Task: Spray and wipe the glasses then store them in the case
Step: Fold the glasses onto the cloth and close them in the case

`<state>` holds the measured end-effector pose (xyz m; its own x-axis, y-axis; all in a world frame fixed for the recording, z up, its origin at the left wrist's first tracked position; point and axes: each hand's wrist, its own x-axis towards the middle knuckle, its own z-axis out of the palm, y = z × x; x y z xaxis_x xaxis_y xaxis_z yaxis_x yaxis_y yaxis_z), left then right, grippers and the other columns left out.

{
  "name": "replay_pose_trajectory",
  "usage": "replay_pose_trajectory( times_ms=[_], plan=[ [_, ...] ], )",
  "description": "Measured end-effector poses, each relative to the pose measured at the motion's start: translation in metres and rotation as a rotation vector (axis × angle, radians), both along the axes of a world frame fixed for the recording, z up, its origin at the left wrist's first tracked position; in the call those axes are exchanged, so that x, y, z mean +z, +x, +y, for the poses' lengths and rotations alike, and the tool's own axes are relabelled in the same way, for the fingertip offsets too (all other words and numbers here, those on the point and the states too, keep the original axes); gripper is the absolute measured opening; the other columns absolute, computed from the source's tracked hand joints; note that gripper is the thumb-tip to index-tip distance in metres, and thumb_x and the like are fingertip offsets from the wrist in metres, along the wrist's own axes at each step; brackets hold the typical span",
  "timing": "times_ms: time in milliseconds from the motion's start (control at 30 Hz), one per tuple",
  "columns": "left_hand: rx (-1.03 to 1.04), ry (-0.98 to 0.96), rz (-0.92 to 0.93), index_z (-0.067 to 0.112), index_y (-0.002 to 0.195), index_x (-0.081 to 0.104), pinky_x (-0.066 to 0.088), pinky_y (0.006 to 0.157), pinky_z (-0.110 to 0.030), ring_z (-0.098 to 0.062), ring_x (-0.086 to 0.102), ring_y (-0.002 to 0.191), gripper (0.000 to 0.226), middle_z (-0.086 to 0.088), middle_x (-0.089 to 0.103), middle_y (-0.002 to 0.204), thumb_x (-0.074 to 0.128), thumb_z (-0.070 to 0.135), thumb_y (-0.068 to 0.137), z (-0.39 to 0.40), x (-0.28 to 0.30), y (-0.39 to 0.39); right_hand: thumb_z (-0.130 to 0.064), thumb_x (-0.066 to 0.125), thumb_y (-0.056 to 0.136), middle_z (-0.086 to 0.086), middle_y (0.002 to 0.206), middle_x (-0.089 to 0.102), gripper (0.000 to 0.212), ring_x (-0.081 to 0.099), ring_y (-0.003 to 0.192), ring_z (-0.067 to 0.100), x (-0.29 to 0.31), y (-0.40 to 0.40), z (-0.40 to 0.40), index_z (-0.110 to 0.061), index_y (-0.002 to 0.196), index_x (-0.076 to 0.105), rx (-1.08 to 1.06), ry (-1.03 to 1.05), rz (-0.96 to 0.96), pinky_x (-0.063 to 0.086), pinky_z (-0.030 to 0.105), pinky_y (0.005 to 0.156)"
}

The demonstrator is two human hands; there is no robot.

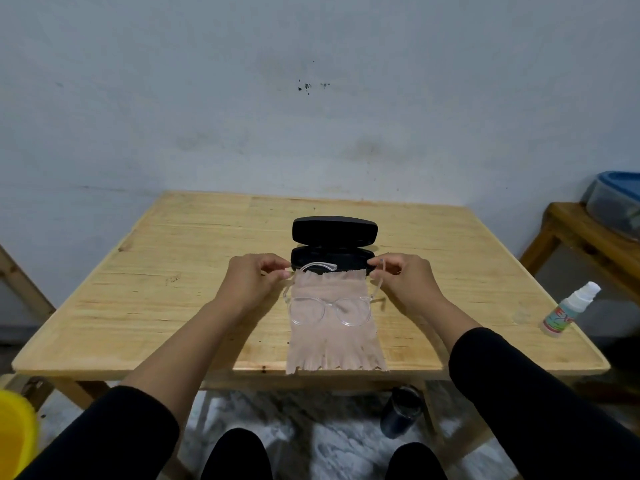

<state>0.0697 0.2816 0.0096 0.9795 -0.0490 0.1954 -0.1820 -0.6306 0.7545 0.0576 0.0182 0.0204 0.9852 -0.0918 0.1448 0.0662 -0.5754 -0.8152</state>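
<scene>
Clear-framed glasses (329,308) lie lenses toward me on a beige fringed cloth (334,344) in the middle of the wooden table (138,306). My left hand (251,280) pinches the left temple arm, which bends across toward the case. My right hand (403,277) pinches the right temple arm, which stands out from the frame. Just beyond the cloth a black glasses case (334,242) stands with its lid up. A small white spray bottle (568,311) stands near the table's right edge, with its clear cap (521,313) beside it.
A wooden bench (581,244) at the right carries a plastic box with a blue lid (616,206). A yellow tub (15,434) sits at the lower left. Under the table stands a dark bottle (401,412). The cloth overhangs the table's front edge. The wall is close behind.
</scene>
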Motion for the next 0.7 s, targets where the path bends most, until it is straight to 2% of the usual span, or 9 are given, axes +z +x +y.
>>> replay_pose_trajectory(
  times_ms=[100, 167, 267, 333, 567, 700],
  plan=[
    [0.007, 0.068, 0.009, 0.020, 0.093, 0.073, 0.041, 0.069, -0.006, -0.003, 0.061, 0.077, 0.016, 0.006, 0.070, 0.081, 0.073, 0.024, 0.077, -0.005, -0.004, 0.007, -0.005, 0.072, 0.078, 0.003, 0.083, 0.064, 0.021, 0.055, 0.070, 0.006, -0.003, 0.009, 0.004, -0.010, 0.098, 0.074, 0.037, -0.099, -0.031, 0.039, -0.001, 0.060],
    [0.022, 0.084, 0.014, 0.020, 0.085, 0.074, 0.046, 0.069, -0.011, -0.004, 0.064, 0.076, 0.012, 0.006, 0.072, 0.077, 0.075, 0.025, 0.075, -0.007, -0.006, 0.011, -0.008, 0.074, 0.076, 0.006, 0.089, 0.068, 0.021, 0.059, 0.079, 0.015, -0.007, 0.014, 0.006, -0.011, 0.097, 0.074, 0.071, -0.175, -0.057, 0.040, 0.004, 0.065],
    [0.061, 0.073, 0.017, 0.019, 0.079, 0.071, 0.040, 0.059, -0.002, 0.002, 0.062, 0.070, 0.010, 0.008, 0.068, 0.069, 0.077, 0.024, 0.072, -0.009, -0.007, 0.015, -0.011, 0.075, 0.075, 0.009, 0.090, 0.070, 0.015, 0.063, 0.084, 0.020, -0.014, 0.021, 0.005, -0.011, 0.090, 0.076, 0.077, -0.241, -0.100, 0.042, 0.014, 0.070],
    [0.046, 0.072, 0.022, 0.017, 0.077, 0.070, 0.041, 0.058, 0.000, 0.004, 0.061, 0.069, 0.015, 0.009, 0.067, 0.067, 0.080, 0.024, 0.069, -0.010, -0.007, 0.017, -0.012, 0.075, 0.076, 0.010, 0.087, 0.070, 0.011, 0.063, 0.081, 0.022, -0.018, 0.024, 0.005, -0.011, 0.087, 0.076, 0.077, -0.279, -0.130, 0.039, 0.007, 0.067],
    [0.027, 0.024, 0.023, 0.018, 0.079, 0.070, 0.041, 0.060, 0.001, 0.007, 0.061, 0.061, 0.017, 0.011, 0.066, 0.065, 0.081, 0.025, 0.069, -0.009, -0.012, 0.020, -0.008, 0.069, 0.080, 0.008, 0.083, 0.067, 0.007, 0.060, 0.074, 0.020, -0.021, 0.026, 0.004, -0.010, 0.083, 0.074, 0.102, -0.319, -0.172, 0.036, 0.003, 0.063],
    [-0.004, 0.003, 0.044, 0.015, 0.085, 0.071, 0.041, 0.061, 0.002, 0.012, 0.060, 0.062, 0.013, 0.006, 0.070, 0.071, 0.077, 0.020, 0.075, -0.006, -0.014, 0.020, -0.006, 0.066, 0.082, -0.001, 0.081, 0.060, 0.007, 0.053, 0.069, 0.008, -0.016, 0.021, 0.005, -0.011, 0.080, 0.071, 0.124, -0.243, -0.146, 0.037, 0.003, 0.064]
  ],
)
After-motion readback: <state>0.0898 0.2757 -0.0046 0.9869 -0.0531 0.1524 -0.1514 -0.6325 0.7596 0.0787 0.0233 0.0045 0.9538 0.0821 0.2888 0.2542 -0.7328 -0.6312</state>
